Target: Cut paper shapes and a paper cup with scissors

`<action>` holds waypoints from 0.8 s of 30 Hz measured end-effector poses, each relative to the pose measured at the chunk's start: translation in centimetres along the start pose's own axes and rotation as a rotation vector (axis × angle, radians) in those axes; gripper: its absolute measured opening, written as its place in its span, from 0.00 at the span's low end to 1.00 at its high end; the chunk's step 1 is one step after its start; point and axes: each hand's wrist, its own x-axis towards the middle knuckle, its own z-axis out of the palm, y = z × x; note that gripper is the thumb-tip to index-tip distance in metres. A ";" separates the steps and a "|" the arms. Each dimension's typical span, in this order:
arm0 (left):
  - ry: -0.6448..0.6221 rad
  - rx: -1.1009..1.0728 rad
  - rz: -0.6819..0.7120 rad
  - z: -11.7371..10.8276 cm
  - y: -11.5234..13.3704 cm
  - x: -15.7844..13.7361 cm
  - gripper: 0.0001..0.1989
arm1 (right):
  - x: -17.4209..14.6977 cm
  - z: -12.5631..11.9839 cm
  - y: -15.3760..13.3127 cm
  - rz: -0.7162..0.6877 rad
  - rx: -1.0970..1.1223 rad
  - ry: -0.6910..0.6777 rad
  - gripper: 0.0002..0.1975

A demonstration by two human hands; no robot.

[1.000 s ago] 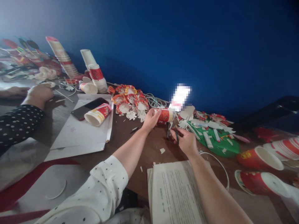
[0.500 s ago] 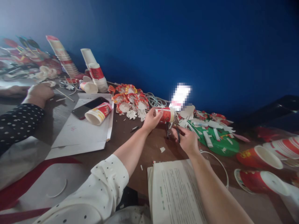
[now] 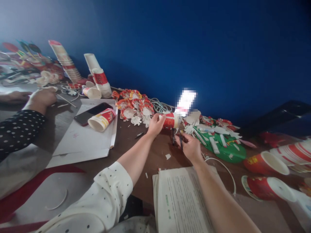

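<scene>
While left hand (image 3: 155, 126) holds cup (image 3: 169, 121), scraps (image 3: 214, 145) litter green disc (image 3: 223, 155).

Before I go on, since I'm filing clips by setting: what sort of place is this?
Probably a craft worktable, perhaps in a workshop: there's a tall stack of paper cups, a pile of cut red-and-white pieces, and apparently scissors in the right hand.
</scene>
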 end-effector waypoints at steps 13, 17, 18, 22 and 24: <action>-0.030 0.047 0.132 0.0 0.2 -0.5 0.11 | 0.0 -0.2 0.2 -0.043 -0.023 0.037 0.22; 0.004 0.056 0.171 0.1 0.1 -0.5 0.11 | -0.1 -0.4 -0.2 -0.067 -0.094 0.028 0.21; 0.004 0.041 0.175 0.1 0.0 -0.5 0.11 | -0.1 -0.5 -0.2 -0.066 -0.105 0.029 0.21; 0.003 -0.006 0.159 0.2 -0.1 -0.3 0.12 | -0.1 -0.5 -0.2 -0.068 -0.123 0.017 0.20; 0.014 -0.021 0.149 0.2 0.0 -0.4 0.13 | -0.1 -0.5 -0.2 -0.073 -0.133 0.006 0.20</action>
